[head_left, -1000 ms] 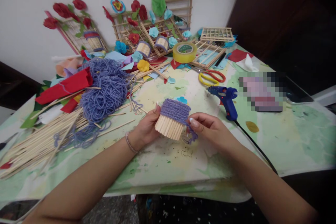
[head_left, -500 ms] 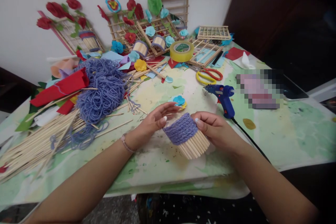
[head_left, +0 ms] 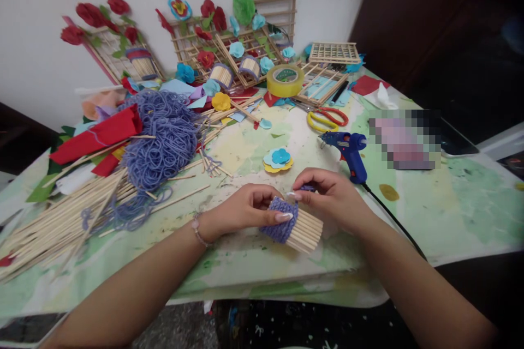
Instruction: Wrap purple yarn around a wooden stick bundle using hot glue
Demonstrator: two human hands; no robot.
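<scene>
A small pot of pale wooden sticks [head_left: 306, 229], its one end wrapped in rows of braided purple yarn [head_left: 282, 223], is tilted over the near part of the table. My left hand [head_left: 249, 207] grips the wrapped end, thumb across the braid and fingers behind it. Close to the pot's upper edge, my right hand [head_left: 323, 196] pinches a loose length of the purple yarn braid [head_left: 306, 188] between thumb and fingers. Just beyond the hands lies a layered blue and yellow paper flower [head_left: 279, 160]. Right of it rests a blue glue gun [head_left: 347, 152].
Purple yarn [head_left: 161, 136] is heaped at left beside many loose wooden sticks [head_left: 69, 223]. Scissors [head_left: 327, 118] and a tape roll [head_left: 285, 80] lie behind the glue gun, whose cord [head_left: 393, 221] runs rightward. Stick trellises with paper flowers [head_left: 233, 38] lean against the wall.
My left hand has closed round the wrapped end of the pot. My right hand has left the pot's side and now pinches the braid. The pot has turned, its bare sticks pointing more rightward.
</scene>
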